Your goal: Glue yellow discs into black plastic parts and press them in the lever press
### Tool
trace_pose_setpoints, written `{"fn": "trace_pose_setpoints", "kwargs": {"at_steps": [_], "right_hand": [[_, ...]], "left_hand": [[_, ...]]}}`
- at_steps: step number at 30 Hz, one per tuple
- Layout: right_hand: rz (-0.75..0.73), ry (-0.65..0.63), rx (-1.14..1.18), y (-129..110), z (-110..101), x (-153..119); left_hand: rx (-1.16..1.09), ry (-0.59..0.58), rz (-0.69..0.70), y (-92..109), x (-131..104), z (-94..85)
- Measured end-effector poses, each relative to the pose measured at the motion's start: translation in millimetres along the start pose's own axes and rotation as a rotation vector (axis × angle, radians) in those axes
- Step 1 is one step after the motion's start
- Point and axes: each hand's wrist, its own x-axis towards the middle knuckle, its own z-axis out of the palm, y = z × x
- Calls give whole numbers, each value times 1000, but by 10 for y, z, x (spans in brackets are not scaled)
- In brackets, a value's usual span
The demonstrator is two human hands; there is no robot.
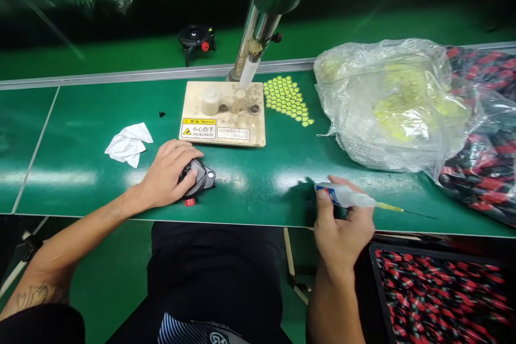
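Near the left of the bench (80, 118), a crumpled tissue (129, 144) is left within reach, perhaps for wiping. Beside it, toward the front edge, the grey reel (203, 176) is pressed to the surface by the left hand (167, 172), whose fingers are curled over it, probably so that it is kept from sliding. Beyond the back edge, a similar reel (194, 37) is stood apart. The press (258, 126) is set at the middle of the back edge, seemingly to leave the front free for handwork. Against its right side, yellow discs (284, 97) are spread in a single layer, likely for easy picking. Over the front edge, the bottle (346, 196) is clamped in the right hand (342, 226), its needle pointed rightward, away from the reel. Toward the back right corner, a clear bag (350, 123) is laid.
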Motion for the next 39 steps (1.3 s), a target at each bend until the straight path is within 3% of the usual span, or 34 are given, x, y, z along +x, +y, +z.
{"fn": "trace_pose_setpoints", "kwargs": {"at_steps": [5, 7, 9, 15, 20, 23, 29, 35, 39], "right_hand": [[3, -543, 395, -476, 281, -276], [83, -677, 497, -575, 389, -309], [177, -730, 589, -614, 450, -303], [348, -633, 807, -601, 429, -199], [460, -494, 923, -665, 451, -130], [517, -427, 1038, -697, 500, -74], [625, -425, 1247, -778, 706, 25], [713, -541, 1297, -824, 840, 27], [713, -525, 1286, -807, 835, 20]], "left_hand": [[-214, 79, -48, 60, 61, 44], [-269, 33, -42, 61, 69, 9], [-278, -77, -22, 40, 70, -58], [-174, -405, -38, -106, 231, -307], [-280, -593, -35, -248, 412, -330], [-329, -571, -60, -306, 380, -292], [-421, -371, -74, -348, 249, -157], [-509, -399, -123, -276, 248, -8], [-483, -397, -134, -266, 228, 9]]}}
